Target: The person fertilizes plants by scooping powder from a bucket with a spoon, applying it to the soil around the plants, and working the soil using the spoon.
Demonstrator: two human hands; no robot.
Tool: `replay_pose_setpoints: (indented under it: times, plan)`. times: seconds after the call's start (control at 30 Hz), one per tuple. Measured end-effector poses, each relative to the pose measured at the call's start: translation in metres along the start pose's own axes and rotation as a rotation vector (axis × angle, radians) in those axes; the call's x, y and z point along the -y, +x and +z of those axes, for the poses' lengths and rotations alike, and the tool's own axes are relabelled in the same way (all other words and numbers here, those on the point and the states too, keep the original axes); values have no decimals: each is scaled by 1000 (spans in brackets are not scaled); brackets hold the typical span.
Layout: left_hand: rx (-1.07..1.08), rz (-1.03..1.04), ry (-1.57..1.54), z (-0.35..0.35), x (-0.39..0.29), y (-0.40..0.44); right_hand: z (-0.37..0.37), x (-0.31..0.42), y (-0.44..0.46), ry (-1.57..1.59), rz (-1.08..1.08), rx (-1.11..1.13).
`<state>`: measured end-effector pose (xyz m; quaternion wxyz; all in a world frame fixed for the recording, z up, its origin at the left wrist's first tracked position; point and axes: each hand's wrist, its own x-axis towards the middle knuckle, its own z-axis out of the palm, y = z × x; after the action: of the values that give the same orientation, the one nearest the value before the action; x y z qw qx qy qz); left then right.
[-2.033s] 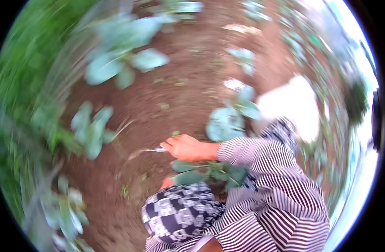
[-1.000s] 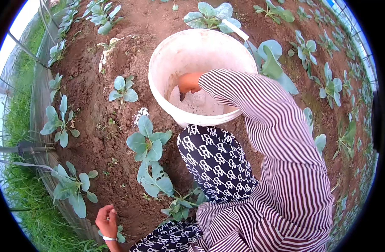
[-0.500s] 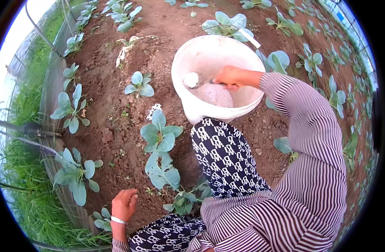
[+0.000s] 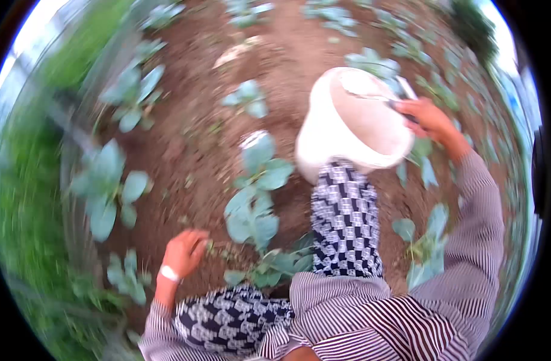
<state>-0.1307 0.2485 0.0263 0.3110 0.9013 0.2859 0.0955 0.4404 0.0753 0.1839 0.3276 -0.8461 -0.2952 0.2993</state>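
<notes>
My right hand (image 4: 429, 120) is closed round the dark handle of a spoon (image 4: 372, 96), which reaches over the mouth of a white bucket (image 4: 326, 129). White material shows at the spoon's far end, though motion blurs it. The bucket stands tilted in front of my knee, its mouth turned to the right. Lower left, my left hand (image 4: 185, 253) hangs over the soil with fingers loosely bent and nothing visible in them; a white band circles the wrist. Near it grows a leafy cabbage-like plant (image 4: 251, 219), with a white patch (image 4: 252, 139) on the soil at its far side.
More leafy plants (image 4: 104, 186) grow in rows on brown soil (image 4: 185, 162). Green grass (image 4: 29, 198) runs along the left, beyond a low edge strip. My patterned trouser legs (image 4: 344, 222) are between the plants. A pale stick-like object (image 4: 406, 87) shows beyond the bucket rim.
My right hand has raised the spoon from inside the bucket towards its far rim and moved right. The view has shifted, and the bucket appears farther right and more tilted.
</notes>
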Motion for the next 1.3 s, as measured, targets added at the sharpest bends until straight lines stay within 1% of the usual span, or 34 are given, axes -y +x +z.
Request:
replay_pose_setpoints:
  times: [0.03, 0.07, 0.1, 0.13, 0.17, 0.23, 0.33, 0.4, 0.43, 0.47, 0.5, 0.53, 0.57, 0.6, 0.67, 0.73, 0.8, 0.83, 0.87, 0.9, 0.97, 1.07, 1.17, 1.3]
  plan:
    - [-20, -2, -20, 14, 17, -19, 5, 15, -2, -42, -28, 78]
    - [-6, -37, -40, 16, 19, -24, 9, 30, -3, -82, -58, 154]
    - [-40, -26, -40, 29, 39, -30, 18, 47, -13, -57, 1, 172]
    - [-48, -79, -31, 36, 46, -32, 32, 36, 13, -70, -120, 117]
    - [-67, -198, -61, 46, 53, -50, 46, 24, 39, -89, -241, 58]
    - [-104, -333, -126, 70, 68, -74, 78, 86, 7, -104, 46, 147]
    - [-206, -546, -266, 116, 84, -118, 154, 100, 20, -55, -48, 241]
    - [-290, -668, -358, 158, 96, -147, 208, 108, 15, -43, -91, 348]
    - [-335, -712, -358, 173, 96, -157, 237, 111, 12, -62, -127, 434]
    - [-358, -802, -433, 187, 93, -164, 272, 118, 1, -24, -85, 459]
    - [-403, -814, -462, 203, 90, -171, 303, 126, -8, -31, -79, 541]
    - [-446, -821, -490, 219, 87, -176, 331, 127, -7, -45, -99, 684]
    - [-472, -789, -522, 232, 82, -179, 365, 129, -14, -82, -106, 689]
    - [-497, -753, -553, 244, 79, -180, 396, 128, -16, -75, -70, 750]
    - [-604, -651, -607, 271, 78, -181, 462, 123, -20, -94, -77, 883]
    - [-652, -641, -470, 277, 75, -179, 528, 120, -27, -66, -33, 984]
    - [-776, -644, -454, 273, 74, -174, 591, 121, -37, -89, -93, 1065]
    - [-786, -666, -378, 284, 77, -173, 621, 122, -42, -86, -143, 1113]
    - [-805, -639, -288, 288, 76, -172, 653, 119, -43, -92, -162, 1132]
    - [-782, -617, -231, 289, 76, -171, 679, 123, -55, -139, -189, 1040]
    - [-771, -611, -167, 288, 76, -171, 727, 129, -60, -255, -323, 997]
    - [-807, -612, -210, 286, 77, -172, 787, 124, -55, -497, -836, 708]
    - [-809, -618, -243, 287, 78, -173, 794, 140, -69, -531, -846, 606]
    - [-809, -613, -239, 283, 79, -173, 803, 141, -61, -523, -829, 586]
